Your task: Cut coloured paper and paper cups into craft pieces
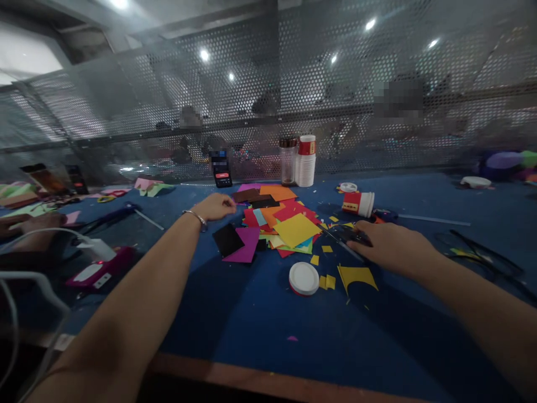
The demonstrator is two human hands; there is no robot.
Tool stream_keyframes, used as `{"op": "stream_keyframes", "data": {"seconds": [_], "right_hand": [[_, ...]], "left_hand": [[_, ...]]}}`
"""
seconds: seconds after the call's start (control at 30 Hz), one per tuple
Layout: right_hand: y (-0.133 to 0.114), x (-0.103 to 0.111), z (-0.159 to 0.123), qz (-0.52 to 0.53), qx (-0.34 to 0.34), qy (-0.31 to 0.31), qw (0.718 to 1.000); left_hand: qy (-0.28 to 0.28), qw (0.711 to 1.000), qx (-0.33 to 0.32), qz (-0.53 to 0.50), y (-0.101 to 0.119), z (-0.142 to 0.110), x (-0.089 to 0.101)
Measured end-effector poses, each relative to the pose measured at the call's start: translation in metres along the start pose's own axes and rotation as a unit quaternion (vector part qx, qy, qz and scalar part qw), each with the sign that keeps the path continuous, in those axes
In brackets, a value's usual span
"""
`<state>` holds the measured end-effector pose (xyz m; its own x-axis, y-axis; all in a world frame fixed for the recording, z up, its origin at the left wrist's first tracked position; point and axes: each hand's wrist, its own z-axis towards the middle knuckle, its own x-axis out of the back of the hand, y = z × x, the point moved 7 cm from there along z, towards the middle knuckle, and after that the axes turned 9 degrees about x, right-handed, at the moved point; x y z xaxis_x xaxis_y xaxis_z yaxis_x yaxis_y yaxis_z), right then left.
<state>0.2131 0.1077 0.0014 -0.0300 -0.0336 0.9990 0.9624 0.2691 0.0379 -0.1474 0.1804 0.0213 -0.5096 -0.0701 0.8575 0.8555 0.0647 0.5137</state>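
Observation:
My left hand point(216, 207), with a bracelet at the wrist, is at the left edge of a heap of coloured paper. Its fingers are curled together, and whatever they may hold is hidden. My right hand point(377, 246) grips dark-handled scissors point(344, 242), their blades pointing left toward the heap. On top of the heap lies a yellow paper sheet point(297, 229). Left of it are a black sheet point(227, 239) and a purple sheet point(248, 246). A yellow offcut with a curved cut edge point(357, 276) lies below the scissors, among small yellow scraps point(327, 281).
A white round lid point(304, 278) lies near the front. Behind the heap stand a phone point(221, 168), a clear bottle point(288, 162) and stacked paper cups point(305, 168). A red-and-white cup point(358, 204) lies tipped over. Glue guns point(121, 212) and cables lie on both sides. Another person's hand point(42, 222) is far left.

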Motion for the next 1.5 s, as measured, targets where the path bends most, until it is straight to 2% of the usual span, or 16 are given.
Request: {"op": "stream_keyframes", "data": {"seconds": [0.07, 0.13, 0.3, 0.47, 0.63, 0.8, 0.97, 1.1, 1.2, 1.3, 1.37, 1.5], "right_hand": [[0.000, 0.000, 0.000, -0.002, 0.002, 0.001, 1.000], [-0.001, -0.001, 0.000, -0.005, 0.002, -0.003, 1.000], [-0.001, -0.001, 0.000, -0.014, -0.006, -0.006, 1.000], [0.000, -0.002, 0.001, -0.014, -0.005, -0.009, 1.000], [0.001, -0.002, 0.000, -0.008, -0.003, -0.018, 1.000], [-0.001, -0.002, 0.000, -0.007, -0.005, -0.024, 1.000], [-0.002, 0.000, 0.001, -0.007, -0.005, -0.022, 1.000], [-0.004, 0.002, -0.001, -0.001, -0.013, -0.017, 1.000], [-0.005, 0.005, -0.003, 0.004, -0.025, -0.010, 1.000], [-0.004, 0.009, -0.004, 0.014, -0.034, 0.006, 0.999], [-0.003, 0.012, -0.004, 0.028, -0.035, 0.027, 0.999], [-0.005, 0.019, -0.003, 0.167, 0.010, 0.107, 0.980]], "left_hand": [[-0.039, 0.999, -0.010, 0.037, -0.006, -0.003, -0.001], [-0.050, 0.997, -0.025, 0.060, -0.005, -0.005, -0.004], [-0.065, 0.991, -0.083, 0.088, 0.018, -0.006, -0.021], [-0.161, 0.972, -0.126, 0.115, 0.028, -0.021, -0.036], [-0.174, 0.968, -0.148, 0.101, 0.032, -0.027, -0.035], [-0.165, 0.971, -0.171, 0.025, 0.047, -0.030, -0.029], [-0.153, 0.971, -0.175, -0.062, 0.055, -0.036, -0.014], [-0.144, 0.967, -0.134, -0.160, 0.054, -0.035, -0.005], [-0.167, 0.950, -0.082, -0.250, 0.053, -0.036, -0.010], [-0.185, 0.939, -0.070, -0.281, 0.059, -0.042, -0.019], [-0.216, 0.914, -0.050, -0.339, 0.064, -0.047, -0.027], [-0.237, 0.880, -0.037, -0.411, 0.075, -0.054, -0.042]]}}
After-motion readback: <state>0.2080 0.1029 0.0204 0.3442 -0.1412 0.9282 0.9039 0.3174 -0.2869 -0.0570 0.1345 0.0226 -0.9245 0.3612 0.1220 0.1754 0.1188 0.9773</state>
